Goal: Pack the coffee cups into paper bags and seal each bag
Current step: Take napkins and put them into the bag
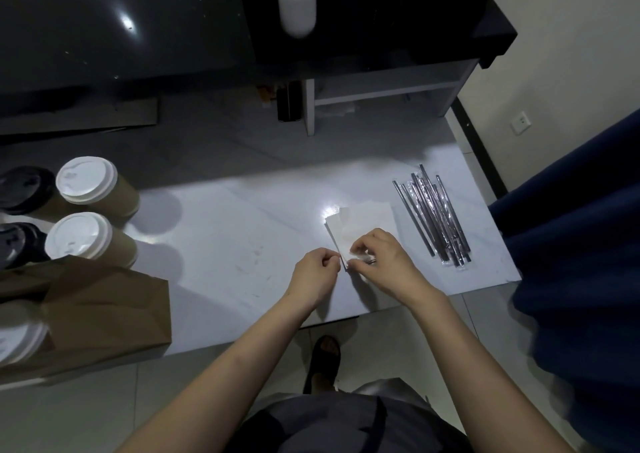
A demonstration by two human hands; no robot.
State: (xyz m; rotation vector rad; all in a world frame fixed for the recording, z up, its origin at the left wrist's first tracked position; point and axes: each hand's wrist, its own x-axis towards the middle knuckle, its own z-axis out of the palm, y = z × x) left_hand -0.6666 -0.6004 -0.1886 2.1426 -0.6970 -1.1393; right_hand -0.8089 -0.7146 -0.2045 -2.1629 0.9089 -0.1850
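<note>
With left hand (317, 274) and right hand (379, 262) pinching the near corner of the sheets (367, 222), well apart from the cups (86, 180) and bag (104, 314) at the left of the bench (242, 231), one sheet may tear or several lift together.

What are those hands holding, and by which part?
The left hand and the right hand pinch the near corner of the paper stack; one sheet or several cannot be told.

bare tabletop (225, 231) mid-table, cups (86, 181) left, straws (433, 217) right
</note>
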